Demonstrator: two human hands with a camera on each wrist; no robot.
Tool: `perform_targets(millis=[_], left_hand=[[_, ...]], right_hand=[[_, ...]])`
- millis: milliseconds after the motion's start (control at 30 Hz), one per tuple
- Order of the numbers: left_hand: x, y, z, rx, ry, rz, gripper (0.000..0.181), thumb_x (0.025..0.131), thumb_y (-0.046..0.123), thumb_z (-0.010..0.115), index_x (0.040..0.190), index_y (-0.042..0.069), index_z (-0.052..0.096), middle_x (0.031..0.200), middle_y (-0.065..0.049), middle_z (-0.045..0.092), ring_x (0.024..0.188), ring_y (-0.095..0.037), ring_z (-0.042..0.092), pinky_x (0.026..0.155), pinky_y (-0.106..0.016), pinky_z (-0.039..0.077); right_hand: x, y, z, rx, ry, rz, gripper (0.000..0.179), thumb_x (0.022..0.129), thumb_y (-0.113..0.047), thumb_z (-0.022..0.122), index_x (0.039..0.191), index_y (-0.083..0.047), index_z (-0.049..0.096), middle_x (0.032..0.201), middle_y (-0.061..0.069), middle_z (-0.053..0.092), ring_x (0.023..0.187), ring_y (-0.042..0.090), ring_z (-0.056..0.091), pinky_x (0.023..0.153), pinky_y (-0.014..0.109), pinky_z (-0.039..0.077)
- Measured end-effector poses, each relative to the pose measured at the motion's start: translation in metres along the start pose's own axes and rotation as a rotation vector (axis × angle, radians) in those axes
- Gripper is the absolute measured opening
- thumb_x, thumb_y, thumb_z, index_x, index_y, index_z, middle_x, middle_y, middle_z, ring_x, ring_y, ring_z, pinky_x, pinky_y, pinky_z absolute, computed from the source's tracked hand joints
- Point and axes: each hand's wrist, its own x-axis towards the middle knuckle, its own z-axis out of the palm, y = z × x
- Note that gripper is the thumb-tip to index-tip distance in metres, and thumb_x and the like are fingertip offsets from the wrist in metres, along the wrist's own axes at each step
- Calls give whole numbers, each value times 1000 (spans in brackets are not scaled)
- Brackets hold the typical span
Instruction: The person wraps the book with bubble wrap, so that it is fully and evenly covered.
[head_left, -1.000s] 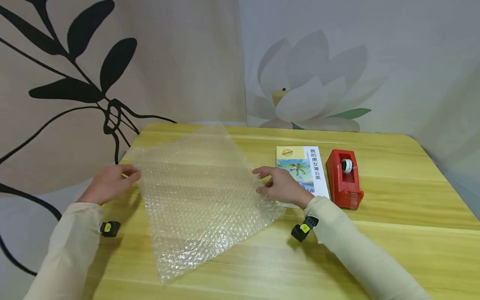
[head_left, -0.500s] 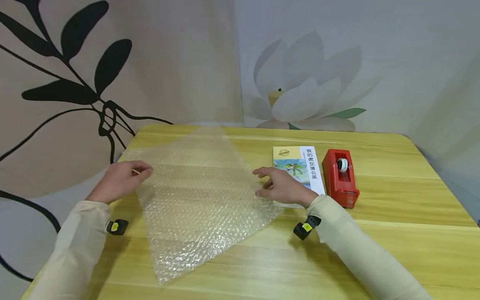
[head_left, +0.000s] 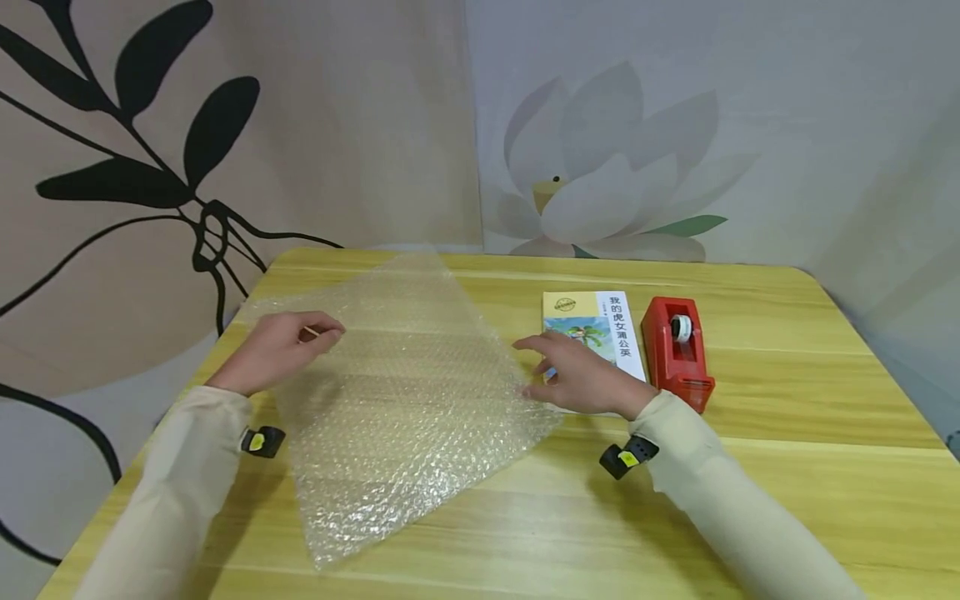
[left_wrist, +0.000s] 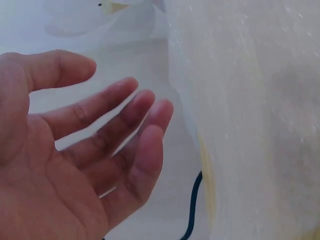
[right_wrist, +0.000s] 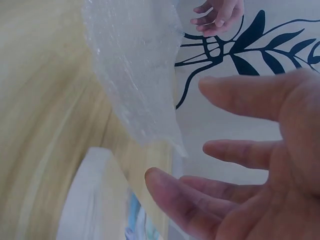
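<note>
A clear sheet of bubble wrap lies spread on the wooden table, one corner toward the back edge. Over its left part hovers my left hand, fingers loosely bent; the left wrist view shows this hand holding nothing, with the bubble wrap beside it. My right hand is above the sheet's right edge and overlaps the book in the head view. In the right wrist view its relaxed fingers are spread apart with nothing between them. The book has a picture cover and a white strip.
A red tape dispenser with a white roll stands just right of the book. The table reaches back to a wall printed with dark leaves and a pale lotus.
My left hand has moved right, from the sheet's left edge to over the sheet. The right hand has shifted slightly right. The bubble wrap keeps its place on the table.
</note>
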Motion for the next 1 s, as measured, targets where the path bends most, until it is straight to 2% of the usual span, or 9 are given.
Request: perform_targets(millis=[167,300,533,700,1000], left_hand=[[9,10,5,-99,-46,41,33,104,28,54,126,7,67,119,-17,71,103,-31,68,76,-27,55],[15,19,9,-139,-76,80,30,103,21,55,126,6,67,123,-17,70,103,-32,68,76,-24,56],[28,34,19,-145,-128,138,30,102,21,55,128,9,66,124,-14,69,103,-32,68,80,-30,55],[38,44,24,-136,-141,161,33,103,24,54,132,10,62,124,-13,69,106,-29,68,83,-34,56],[52,58,27,-217,-149,182,39,104,22,55,139,5,54,129,-16,67,111,-30,69,90,-42,59]], right_hand=[[-8,2,-5,-22,35,2,63,91,-20,73,146,-2,47,141,24,51,108,31,68,87,41,59],[-12,4,-7,-1,75,18,61,91,-18,73,145,-3,48,143,23,50,110,33,67,88,43,60],[-17,11,-5,7,148,54,59,91,-17,73,144,-5,50,145,20,49,116,36,64,90,45,60],[-21,14,-8,-3,191,56,59,91,-18,73,144,-4,50,143,20,51,118,38,63,90,47,60],[-25,16,-11,-38,258,103,61,91,-20,74,144,-3,49,142,21,50,121,41,59,95,53,55]])
